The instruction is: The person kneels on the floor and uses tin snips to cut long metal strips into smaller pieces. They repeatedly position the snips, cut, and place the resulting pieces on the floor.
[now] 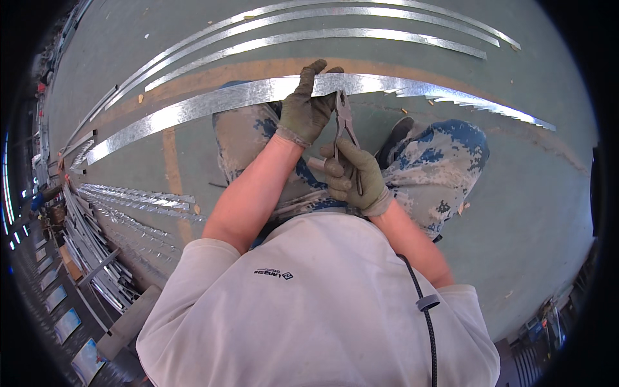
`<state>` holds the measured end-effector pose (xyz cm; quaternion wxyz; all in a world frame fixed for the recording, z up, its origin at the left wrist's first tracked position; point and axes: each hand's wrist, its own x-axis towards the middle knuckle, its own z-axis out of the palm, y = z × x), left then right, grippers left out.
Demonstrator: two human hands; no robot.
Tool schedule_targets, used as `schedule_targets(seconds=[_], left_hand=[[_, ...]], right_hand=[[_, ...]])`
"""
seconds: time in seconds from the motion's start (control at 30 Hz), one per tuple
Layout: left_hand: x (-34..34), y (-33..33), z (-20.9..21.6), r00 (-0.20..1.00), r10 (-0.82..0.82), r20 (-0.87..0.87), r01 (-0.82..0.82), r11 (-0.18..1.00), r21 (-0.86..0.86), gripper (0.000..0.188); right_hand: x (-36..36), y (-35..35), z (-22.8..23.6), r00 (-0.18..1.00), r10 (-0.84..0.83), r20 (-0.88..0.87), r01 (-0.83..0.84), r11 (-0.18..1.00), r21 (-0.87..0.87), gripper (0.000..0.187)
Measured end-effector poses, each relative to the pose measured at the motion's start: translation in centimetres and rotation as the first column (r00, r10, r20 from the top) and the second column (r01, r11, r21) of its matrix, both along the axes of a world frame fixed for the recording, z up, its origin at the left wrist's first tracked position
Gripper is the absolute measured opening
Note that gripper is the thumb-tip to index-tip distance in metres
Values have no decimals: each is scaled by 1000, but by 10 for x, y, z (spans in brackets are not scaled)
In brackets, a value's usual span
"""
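Observation:
A long shiny galvanized metal strip (193,109) lies across my knees, its right part cut into jagged teeth. My left hand (303,109), in an olive work glove, grips the strip's edge near its middle. My right hand (354,177), gloved too, holds metal snips (343,122) by the handles. The snips' jaws point up at the strip's near edge, right beside my left hand. I am squatting in patterned blue-and-grey trousers (438,168).
Three more long metal strips (309,35) lie on the green floor (529,193) beyond. A stack of toothed strips (129,200) and bundles of metal profiles (90,251) sit at the left. An orange floor line (171,155) runs under the strip.

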<state>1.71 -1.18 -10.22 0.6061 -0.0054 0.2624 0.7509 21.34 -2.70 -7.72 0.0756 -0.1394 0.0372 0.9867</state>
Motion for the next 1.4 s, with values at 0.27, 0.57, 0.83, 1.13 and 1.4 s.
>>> schedule_targets(seconds=[0.27, 0.57, 0.83, 1.13, 1.4], left_hand=[[3, 1, 6, 999, 16, -30, -17, 999, -39, 45], [-9, -12, 23, 978, 168, -123, -196, 946, -260, 37], [-2, -7, 39, 981, 130, -143, -154, 972, -177, 59], [13, 17, 12, 993, -97, -68, 84, 983, -165, 58], [14, 21, -11, 994, -81, -74, 65, 979, -194, 48]], right_hand=[[2, 2, -9, 997, -3, -83, 3, 1000, 0, 46], [10, 11, -10, 995, 2, 100, -16, 989, 144, 47], [27, 25, 5, 989, -15, 147, -14, 980, 199, 46], [60, 58, 9, 964, -44, 262, -28, 964, 266, 47], [52, 55, -14, 964, -81, 253, 4, 957, 291, 46]])
